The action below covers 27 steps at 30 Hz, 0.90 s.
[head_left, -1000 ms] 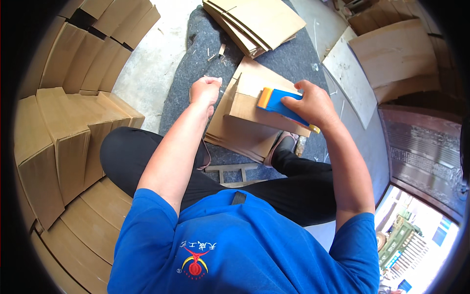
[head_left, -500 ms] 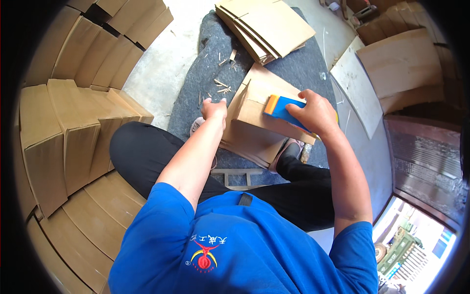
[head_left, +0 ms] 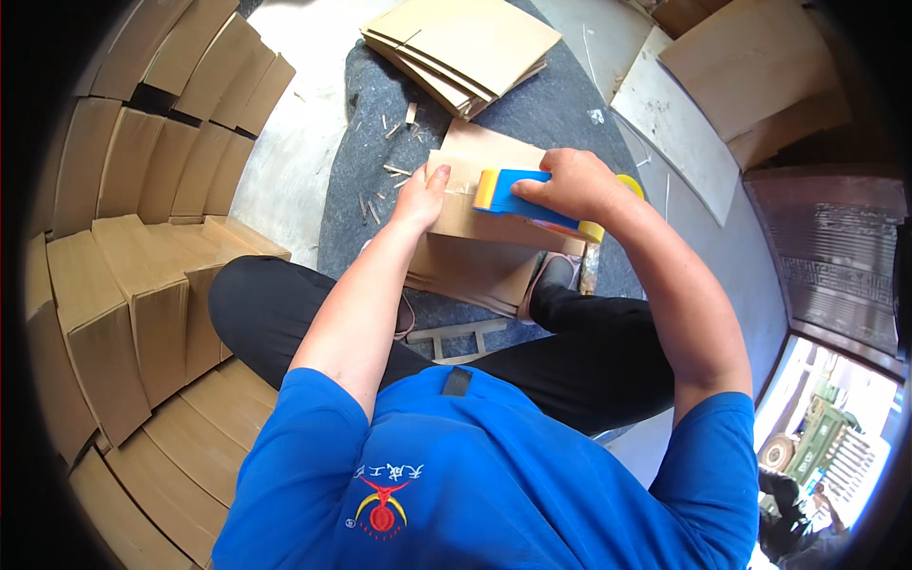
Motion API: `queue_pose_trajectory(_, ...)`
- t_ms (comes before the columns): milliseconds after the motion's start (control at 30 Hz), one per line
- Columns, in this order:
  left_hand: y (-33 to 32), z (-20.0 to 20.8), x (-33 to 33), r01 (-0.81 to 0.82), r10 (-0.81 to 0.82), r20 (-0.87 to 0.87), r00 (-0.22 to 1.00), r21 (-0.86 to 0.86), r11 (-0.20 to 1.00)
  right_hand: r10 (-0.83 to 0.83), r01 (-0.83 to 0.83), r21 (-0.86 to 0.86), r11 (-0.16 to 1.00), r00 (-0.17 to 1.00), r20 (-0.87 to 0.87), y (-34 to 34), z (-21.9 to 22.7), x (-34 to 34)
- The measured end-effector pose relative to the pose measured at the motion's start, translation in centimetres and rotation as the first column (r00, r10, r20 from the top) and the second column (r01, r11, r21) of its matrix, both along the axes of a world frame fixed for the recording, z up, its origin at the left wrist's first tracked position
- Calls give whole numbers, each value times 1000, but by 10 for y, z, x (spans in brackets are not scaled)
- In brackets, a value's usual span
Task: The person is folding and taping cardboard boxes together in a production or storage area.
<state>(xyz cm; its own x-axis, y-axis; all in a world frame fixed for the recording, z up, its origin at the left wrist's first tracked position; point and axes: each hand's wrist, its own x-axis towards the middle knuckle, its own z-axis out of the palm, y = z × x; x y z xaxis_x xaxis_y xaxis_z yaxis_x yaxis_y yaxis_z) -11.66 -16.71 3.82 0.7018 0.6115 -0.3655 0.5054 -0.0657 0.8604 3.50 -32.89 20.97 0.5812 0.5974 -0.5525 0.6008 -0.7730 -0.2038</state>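
Carton (head_left: 480,224) by the feet (head_left: 551,277); taping, I judge, barely begun: clear strip (head_left: 463,188) at its left end (glare, hard to read), remainder probably untaped. Left hand (head_left: 421,198) against that end, grip unclear; right hand (head_left: 579,183) clasps blue tape dispenser (head_left: 518,194) on top.

A dark grey blanket (head_left: 556,109) lies on the pale floor (head_left: 294,109), carrying a cardboard stack (head_left: 464,46) and small scraps (head_left: 410,113).
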Motion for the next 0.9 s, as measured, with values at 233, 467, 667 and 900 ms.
queue_pose_trajectory(233,2,-3,1,17,-16,-28,999,43,999,-18,48,255,966,993,-120,-114,-7,58)
queue_pose_trajectory(467,4,-1,-3,-1,6,-88,996,57,998,-222,277,262,925,950,-219,-234,-31,106)
queue_pose_trajectory(667,8,-4,-5,27,9,-159,987,224,974,-231,302,314,900,942,-243,-255,-64,119)
queue_pose_trajectory(900,-50,42,28,259,-167,-223,960,936,240,-244,285,371,884,958,-153,-254,-67,112)
